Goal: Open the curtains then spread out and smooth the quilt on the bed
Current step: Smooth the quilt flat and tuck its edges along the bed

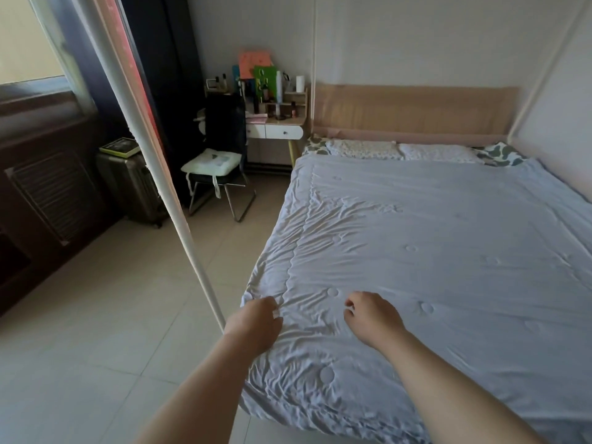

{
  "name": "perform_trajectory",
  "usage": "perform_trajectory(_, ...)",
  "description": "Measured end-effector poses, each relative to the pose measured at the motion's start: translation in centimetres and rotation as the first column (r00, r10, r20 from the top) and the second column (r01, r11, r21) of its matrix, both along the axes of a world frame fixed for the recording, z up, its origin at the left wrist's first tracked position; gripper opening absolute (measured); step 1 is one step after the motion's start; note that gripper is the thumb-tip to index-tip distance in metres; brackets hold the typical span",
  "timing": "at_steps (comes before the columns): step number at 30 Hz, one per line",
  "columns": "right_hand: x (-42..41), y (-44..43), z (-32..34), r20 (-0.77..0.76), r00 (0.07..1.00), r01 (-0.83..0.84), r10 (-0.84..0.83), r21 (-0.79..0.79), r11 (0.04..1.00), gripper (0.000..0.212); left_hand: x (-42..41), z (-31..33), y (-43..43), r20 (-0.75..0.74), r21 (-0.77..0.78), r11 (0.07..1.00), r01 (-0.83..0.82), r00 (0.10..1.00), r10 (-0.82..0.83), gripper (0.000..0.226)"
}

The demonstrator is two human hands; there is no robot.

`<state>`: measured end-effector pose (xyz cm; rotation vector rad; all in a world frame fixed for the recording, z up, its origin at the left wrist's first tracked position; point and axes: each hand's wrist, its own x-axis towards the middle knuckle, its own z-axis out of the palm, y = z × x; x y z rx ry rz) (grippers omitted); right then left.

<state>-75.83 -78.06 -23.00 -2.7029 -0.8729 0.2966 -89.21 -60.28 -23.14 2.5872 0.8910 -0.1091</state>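
Observation:
A pale blue quilt (432, 245) lies spread over the bed, wrinkled along its left edge and near corner. My left hand (256, 322) is at that left edge with its fingers pinching a fold of the quilt. My right hand (371, 315) rests on the quilt a little to the right, fingers curled and apart, holding nothing. The dark curtain (169, 59) hangs drawn aside at the far left, beside the bright window (28, 43).
A white bed-frame pole (166, 193) slants down just left of my left hand. Pillows (400, 150) lie against the wooden headboard (416, 110). A chair (221, 161), a cluttered dressing table (275, 123) and a suitcase (131, 184) stand on the tiled floor to the left.

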Motion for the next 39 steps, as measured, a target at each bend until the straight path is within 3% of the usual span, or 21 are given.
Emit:
perform_trajectory(9,2.2,4.7,-3.3,-0.028,0.999,0.023,-0.024,-0.038,0.999,0.026,1.8,-4.4,5.4,-0.032,-0.088,0.996,-0.024,0.999,0.022,0.027)
perform_trajectory(14,1.5,6.3,-7.6,-0.108,0.991,0.071,-0.081,-0.092,0.993,0.021,-0.4,-9.5,7.9,-0.159,-0.213,0.976,-0.054,0.987,0.020,0.023)
perform_trajectory(24,-3.8,10.9,-18.6,-0.224,0.920,0.306,-0.321,-0.097,0.947,0.019,-2.8,-21.5,15.1,-0.375,-0.224,0.974,0.030,0.920,-0.115,0.032)
perform_trajectory(28,-5.3,12.8,-23.1,-0.239,0.889,0.383,-0.391,-0.082,0.920,0.017,-2.7,-27.2,16.5,-0.364,-0.307,0.951,-0.028,0.927,-0.090,0.034)
perform_trajectory(35,-6.2,13.9,-30.6,-0.242,0.873,0.417,-0.424,-0.084,0.905,0.015,-0.6,-36.7,16.6,-0.246,-0.438,0.877,-0.197,0.965,0.093,0.060)
perform_trajectory(39,-6.7,14.0,-33.1,-0.228,0.880,0.416,-0.415,-0.049,0.908,0.015,0.6,-39.6,17.0,-0.164,-0.486,0.836,-0.254,0.966,0.198,0.036)
